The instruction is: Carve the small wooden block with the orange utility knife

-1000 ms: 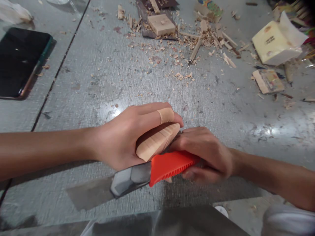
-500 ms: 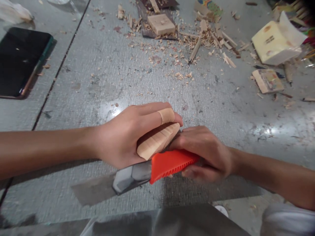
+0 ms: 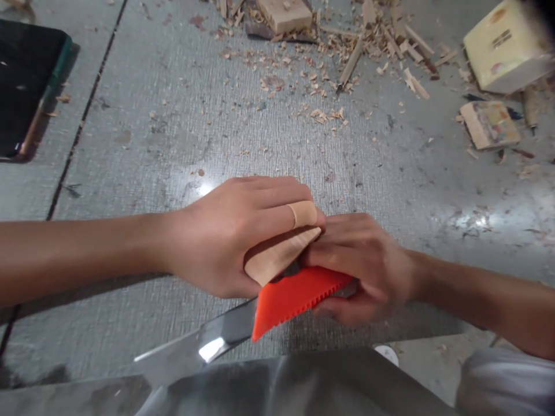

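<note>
Head view | left hand (image 3: 234, 231) hugs wood (image 3: 277, 257) | right hand (image 3: 364, 260) grips red knife (image 3: 299, 294) beside wood, touching, I think

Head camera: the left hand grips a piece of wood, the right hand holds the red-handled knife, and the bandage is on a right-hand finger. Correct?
One thing is off: the head view shows the bandage on a finger of the left hand. The rest holds: the left hand grips the piece of wood and the right hand holds the red-handled knife.

A head-worn camera looks forward and down, seemingly close above the table (image 3: 173, 133).
</note>
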A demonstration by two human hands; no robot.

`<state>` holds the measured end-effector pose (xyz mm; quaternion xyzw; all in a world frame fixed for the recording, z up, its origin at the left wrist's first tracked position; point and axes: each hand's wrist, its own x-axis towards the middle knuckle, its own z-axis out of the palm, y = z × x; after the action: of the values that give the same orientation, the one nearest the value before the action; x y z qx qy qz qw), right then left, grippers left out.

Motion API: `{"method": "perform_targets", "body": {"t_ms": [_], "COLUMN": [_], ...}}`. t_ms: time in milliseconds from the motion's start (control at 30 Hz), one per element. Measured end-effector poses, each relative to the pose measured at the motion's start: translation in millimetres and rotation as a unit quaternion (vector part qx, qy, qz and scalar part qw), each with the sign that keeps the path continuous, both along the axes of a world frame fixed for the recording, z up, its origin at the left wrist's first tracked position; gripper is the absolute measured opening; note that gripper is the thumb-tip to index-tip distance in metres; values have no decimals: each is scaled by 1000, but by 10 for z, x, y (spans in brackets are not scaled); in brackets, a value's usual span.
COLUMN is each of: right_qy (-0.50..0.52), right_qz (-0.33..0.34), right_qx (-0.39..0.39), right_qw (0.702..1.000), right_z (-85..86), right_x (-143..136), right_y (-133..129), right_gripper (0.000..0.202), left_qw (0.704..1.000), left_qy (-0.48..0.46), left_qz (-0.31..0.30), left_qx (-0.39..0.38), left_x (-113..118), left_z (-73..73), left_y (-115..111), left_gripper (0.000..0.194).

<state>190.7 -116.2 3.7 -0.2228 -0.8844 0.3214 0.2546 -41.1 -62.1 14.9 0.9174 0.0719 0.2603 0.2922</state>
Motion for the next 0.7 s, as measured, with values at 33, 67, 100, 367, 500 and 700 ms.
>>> {"method": "perform_targets", "body": {"t_ms": [33, 67, 100, 367, 500, 700], "right_qy": [0, 2, 5, 19, 15, -11], "right_qz": [0, -1, -1, -1, 3, 15], "right_qx": [0, 1, 3, -3, -4, 0], "right_qw": [1000, 1000, 1000, 1000, 1000, 1000], "right_z": [1, 2, 3, -4, 2, 18], "right_x": [0, 0, 0, 4, 6, 9], "right_y": [0, 0, 1, -2, -6, 16], "right_gripper": [32, 32, 32, 27, 26, 25], "left_qw": [1000, 1000, 1000, 999, 999, 999], "left_qy": [7, 11, 13, 34, 42, 35], "left_qz": [4, 9, 13, 10, 7, 7], "left_qx": [1, 1, 1, 14, 17, 17], "left_x": [-3, -5, -7, -26, -48, -37], "left_z": [3, 7, 10, 8, 4, -1], "left_y": [-4, -8, -12, -12, -6, -11], "left_gripper": [22, 21, 20, 31, 37, 36]}}
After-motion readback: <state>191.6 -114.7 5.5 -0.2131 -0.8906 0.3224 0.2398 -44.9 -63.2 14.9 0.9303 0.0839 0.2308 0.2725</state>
